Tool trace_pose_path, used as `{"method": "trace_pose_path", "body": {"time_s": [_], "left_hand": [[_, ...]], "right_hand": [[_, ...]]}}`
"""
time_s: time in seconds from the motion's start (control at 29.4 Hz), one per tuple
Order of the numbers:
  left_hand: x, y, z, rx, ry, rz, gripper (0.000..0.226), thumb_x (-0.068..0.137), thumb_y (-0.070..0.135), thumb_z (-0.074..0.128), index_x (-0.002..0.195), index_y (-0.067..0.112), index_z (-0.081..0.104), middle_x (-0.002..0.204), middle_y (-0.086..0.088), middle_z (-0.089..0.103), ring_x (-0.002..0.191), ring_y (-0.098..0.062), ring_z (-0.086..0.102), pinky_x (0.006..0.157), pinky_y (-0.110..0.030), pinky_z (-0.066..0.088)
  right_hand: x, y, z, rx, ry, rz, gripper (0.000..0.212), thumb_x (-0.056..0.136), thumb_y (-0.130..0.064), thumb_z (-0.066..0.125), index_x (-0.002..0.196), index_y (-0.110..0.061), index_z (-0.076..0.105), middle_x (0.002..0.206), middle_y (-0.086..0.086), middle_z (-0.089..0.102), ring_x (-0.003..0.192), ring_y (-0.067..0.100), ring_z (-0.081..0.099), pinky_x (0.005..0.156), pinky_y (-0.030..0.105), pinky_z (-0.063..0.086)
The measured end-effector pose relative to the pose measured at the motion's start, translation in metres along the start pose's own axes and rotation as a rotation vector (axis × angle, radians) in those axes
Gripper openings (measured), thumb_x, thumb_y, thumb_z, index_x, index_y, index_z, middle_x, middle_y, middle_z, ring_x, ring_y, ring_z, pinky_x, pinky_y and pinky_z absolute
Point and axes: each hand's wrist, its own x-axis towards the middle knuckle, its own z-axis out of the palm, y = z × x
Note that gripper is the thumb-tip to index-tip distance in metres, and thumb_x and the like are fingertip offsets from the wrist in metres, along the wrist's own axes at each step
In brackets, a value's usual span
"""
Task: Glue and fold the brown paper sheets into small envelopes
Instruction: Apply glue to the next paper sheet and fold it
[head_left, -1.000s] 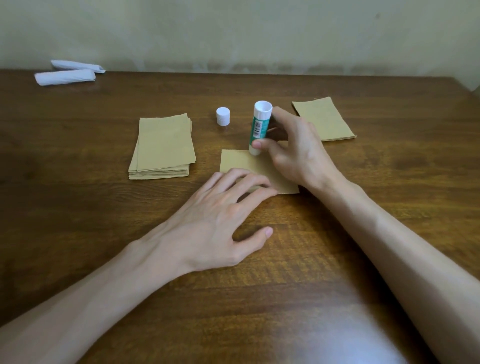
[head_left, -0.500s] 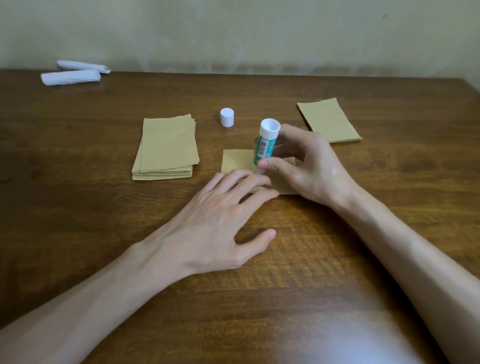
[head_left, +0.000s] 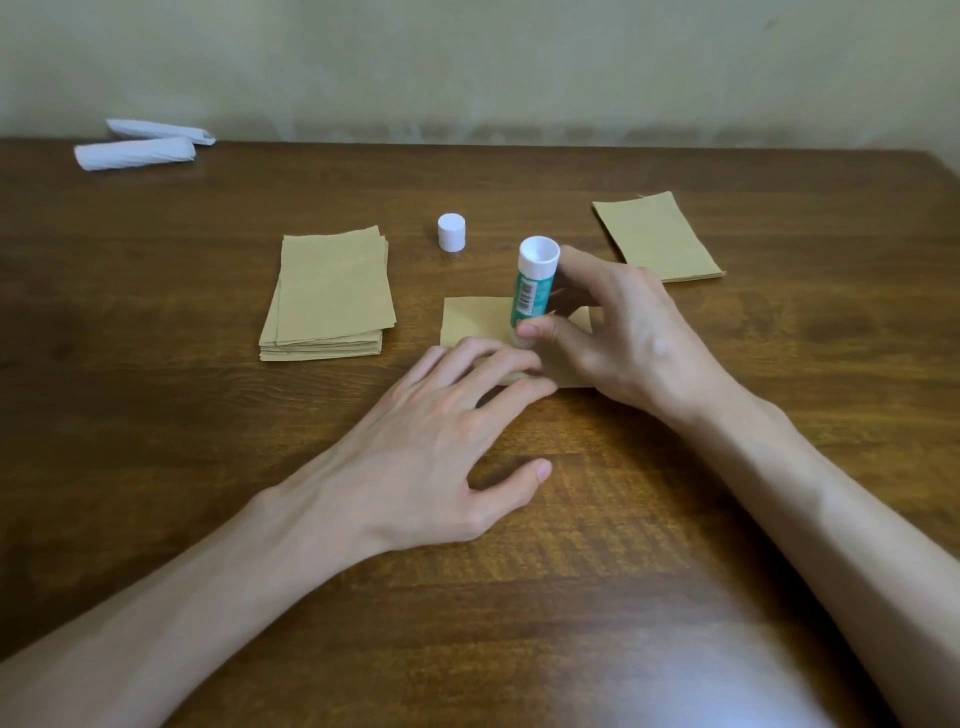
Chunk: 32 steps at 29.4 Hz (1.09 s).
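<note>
A single brown paper sheet (head_left: 470, 321) lies flat at the table's middle. My left hand (head_left: 431, 441) rests on its near edge, fingers spread and pressing it down. My right hand (head_left: 618, 338) grips a green glue stick (head_left: 531, 293) with a white base, held upside down with its tip on the sheet just beyond my left fingertips. The stick's tip is hidden by my fingers. The stick's white cap (head_left: 451, 232) stands behind the sheet.
A stack of brown sheets (head_left: 330, 293) lies left of the working sheet. A thin pile of brown paper (head_left: 655, 236) sits at the back right. Two white paper rolls (head_left: 137, 145) lie at the far left by the wall. The wooden table (head_left: 156, 415) spreads around.
My right hand has drawn the glue stick toward me along the sheet, close to my left fingertips. My left hand has stayed pressed on the sheet.
</note>
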Motion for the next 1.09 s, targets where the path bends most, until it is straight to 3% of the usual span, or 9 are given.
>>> {"method": "trace_pose_path", "body": {"time_s": [0.1,0.2,0.44,0.71,1.09], "left_hand": [[0.000,0.000,0.000,0.006,-0.004,-0.003,0.064,0.101,0.063,0.040,0.155,0.028,0.043,0.159,0.010,0.035,0.150,-0.011,0.023,0.121,-0.038,0.028],[0.000,0.000,0.000,0.012,-0.005,-0.005,0.064,0.101,0.063,0.039,0.155,0.028,0.042,0.158,0.010,0.035,0.149,-0.012,0.024,0.121,-0.036,0.028],[0.000,-0.001,-0.001,0.014,-0.020,-0.004,0.065,0.101,0.065,0.037,0.156,0.031,0.039,0.159,0.012,0.033,0.150,-0.010,0.022,0.121,-0.034,0.024],[0.000,0.000,0.000,0.012,-0.018,-0.006,0.064,0.101,0.065,0.038,0.156,0.031,0.039,0.158,0.013,0.034,0.148,-0.010,0.025,0.121,-0.036,0.028],[0.000,0.000,0.000,0.014,-0.017,-0.001,0.063,0.101,0.063,0.038,0.156,0.032,0.038,0.157,0.014,0.034,0.147,-0.010,0.025,0.120,-0.035,0.029]], "right_hand": [[0.004,0.000,0.003,-0.007,-0.021,0.023,0.018,0.095,-0.010,0.071,0.112,-0.010,0.064,0.104,-0.004,0.075,0.100,0.008,0.069,0.089,0.030,0.052],[0.007,0.001,0.005,-0.021,-0.017,0.039,0.019,0.095,-0.008,0.069,0.113,-0.009,0.063,0.105,-0.001,0.075,0.103,0.016,0.070,0.091,0.041,0.052],[0.009,0.001,0.008,-0.017,0.057,0.072,0.024,0.093,-0.027,0.078,0.109,-0.015,0.066,0.103,-0.006,0.075,0.099,0.014,0.071,0.089,0.042,0.057],[0.016,0.002,0.010,-0.053,0.040,0.107,0.018,0.095,-0.011,0.071,0.111,-0.011,0.064,0.101,0.000,0.074,0.095,0.020,0.068,0.086,0.044,0.054],[0.028,0.005,0.011,-0.040,0.036,0.155,0.019,0.098,-0.012,0.068,0.116,-0.011,0.062,0.109,0.004,0.073,0.101,0.023,0.066,0.087,0.045,0.053]]}}
